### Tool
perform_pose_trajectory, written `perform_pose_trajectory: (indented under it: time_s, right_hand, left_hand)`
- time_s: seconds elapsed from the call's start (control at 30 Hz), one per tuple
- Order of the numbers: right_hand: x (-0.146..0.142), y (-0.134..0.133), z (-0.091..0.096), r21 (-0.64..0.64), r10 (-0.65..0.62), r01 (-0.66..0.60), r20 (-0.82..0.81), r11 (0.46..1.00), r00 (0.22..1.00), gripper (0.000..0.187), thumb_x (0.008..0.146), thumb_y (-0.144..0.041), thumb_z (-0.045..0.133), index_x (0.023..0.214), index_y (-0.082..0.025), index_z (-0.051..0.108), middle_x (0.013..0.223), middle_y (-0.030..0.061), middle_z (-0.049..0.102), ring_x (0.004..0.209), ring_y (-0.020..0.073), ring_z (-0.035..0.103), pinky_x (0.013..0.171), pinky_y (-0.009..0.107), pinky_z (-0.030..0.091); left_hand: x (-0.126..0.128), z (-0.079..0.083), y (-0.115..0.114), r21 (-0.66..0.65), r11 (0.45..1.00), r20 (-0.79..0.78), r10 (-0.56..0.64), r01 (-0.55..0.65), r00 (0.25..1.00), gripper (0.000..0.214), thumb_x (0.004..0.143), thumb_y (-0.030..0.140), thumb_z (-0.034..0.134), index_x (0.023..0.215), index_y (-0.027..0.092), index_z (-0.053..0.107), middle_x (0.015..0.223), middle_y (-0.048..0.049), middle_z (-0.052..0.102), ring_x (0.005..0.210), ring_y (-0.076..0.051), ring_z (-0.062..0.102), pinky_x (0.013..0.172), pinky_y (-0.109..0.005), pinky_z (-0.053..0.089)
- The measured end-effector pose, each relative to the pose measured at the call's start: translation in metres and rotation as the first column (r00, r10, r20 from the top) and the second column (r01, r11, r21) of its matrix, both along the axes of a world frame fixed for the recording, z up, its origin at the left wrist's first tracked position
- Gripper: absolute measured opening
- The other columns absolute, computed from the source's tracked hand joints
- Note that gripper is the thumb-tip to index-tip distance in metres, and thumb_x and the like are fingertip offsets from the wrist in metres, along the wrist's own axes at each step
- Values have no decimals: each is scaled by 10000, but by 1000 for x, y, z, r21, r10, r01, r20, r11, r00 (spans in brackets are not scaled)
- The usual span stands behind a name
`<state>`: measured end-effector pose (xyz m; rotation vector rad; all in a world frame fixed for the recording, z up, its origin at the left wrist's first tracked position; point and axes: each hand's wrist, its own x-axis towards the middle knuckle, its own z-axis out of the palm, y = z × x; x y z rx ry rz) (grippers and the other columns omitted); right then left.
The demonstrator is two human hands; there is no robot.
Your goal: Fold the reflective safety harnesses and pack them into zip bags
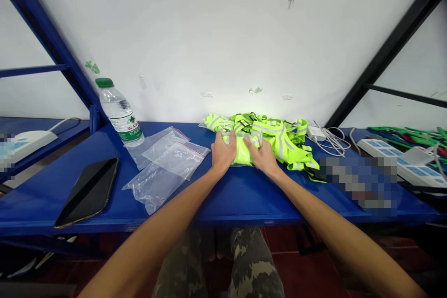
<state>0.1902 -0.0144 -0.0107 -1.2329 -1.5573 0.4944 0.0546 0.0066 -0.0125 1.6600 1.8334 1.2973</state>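
Between my two hands is a clear plastic bag with folded neon-yellow reflective webbing inside. My left hand grips its left side, fingers curled around the edge. On the opposite side my right hand holds the bag, thumb pressed on top. Behind and to the right lies a heap of neon-yellow reflective straps with grey stripes and black buckles. Another yellow bundle, seemingly bagged, rests behind my left hand. Several flat, clear zip bags with red seal lines overlap to the left.
A green-capped water bottle stands at the back left, with a black phone nearer the front edge. To the right are a white charger and cable, a blurred-out item and a power strip. Metal frame bars flank the blue table.
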Motion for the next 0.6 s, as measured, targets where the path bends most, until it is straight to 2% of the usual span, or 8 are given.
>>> perform_pose_trajectory:
  time_s: [0.1, 0.2, 0.27, 0.37, 0.43, 0.5, 0.6]
  right_hand:
    - [0, 0, -1, 43, -36, 34, 46, 998, 998, 451, 852, -617, 532, 736, -182, 560, 705, 62, 631, 680, 222, 591, 622, 311, 462]
    - [1, -1, -4, 5, -2, 2, 11, 1000, 1000, 446, 841, -627, 547, 759, -189, 567, 707, 61, 628, 681, 221, 592, 568, 298, 469]
    - [1, -2, -6, -86, 100, -107, -85, 991, 991, 429, 813, -623, 593, 852, -195, 598, 730, 55, 637, 642, 211, 591, 499, 293, 477]
    - [0, -2, -7, -219, 256, -325, -294, 920, 921, 527, 715, -566, 733, 1087, -217, 599, 863, 56, 676, 597, 191, 598, 426, 304, 509]
    - [-2, -2, -6, -256, 284, -391, -370, 884, 885, 604, 657, -520, 796, 1140, -216, 599, 905, 63, 683, 593, 188, 606, 403, 315, 527]
    - [-3, -3, -5, -265, 273, -382, -368, 885, 889, 582, 646, -507, 807, 1107, -201, 628, 841, 61, 680, 555, 184, 592, 372, 320, 515]
    - [-4, -4, -2, -234, 252, -325, -295, 916, 922, 499, 688, -521, 773, 1044, -194, 646, 712, 41, 656, 492, 176, 551, 372, 332, 491]
  left_hand:
    - [0, 1, -1, 6, 1000, -8, 3, -3, 1000, 534, 925, 612, 351, 1143, 181, 579, 1062, -167, 698, 1072, -345, 626, 879, -426, 472]
    - [-1, 2, -3, 36, 999, -25, 7, -6, 1000, 459, 929, 555, 393, 1126, 186, 581, 1060, -155, 700, 1062, -330, 634, 879, -401, 469]
    - [-1, 3, -4, 79, 997, -41, -2, 5, 999, 392, 931, 513, 414, 1107, 202, 575, 1035, -135, 705, 1030, -319, 646, 869, -386, 467]
    - [-2, 4, -6, 113, 993, -54, -26, 32, 998, 302, 932, 473, 427, 1042, 231, 569, 968, -100, 713, 958, -302, 666, 842, -370, 468]
    - [-2, 4, -6, 102, 994, -57, -25, 31, 998, 278, 933, 462, 424, 999, 234, 568, 943, -96, 715, 938, -298, 671, 827, -365, 469]
    - [-2, 5, -6, 90, 996, -59, -12, 17, 998, 263, 936, 441, 419, 981, 231, 571, 950, -102, 716, 947, -296, 670, 827, -361, 469]
    - [-2, 6, -4, 86, 996, -55, -12, 17, 998, 241, 937, 404, 418, 961, 229, 581, 974, -102, 716, 962, -285, 666, 836, -354, 468]
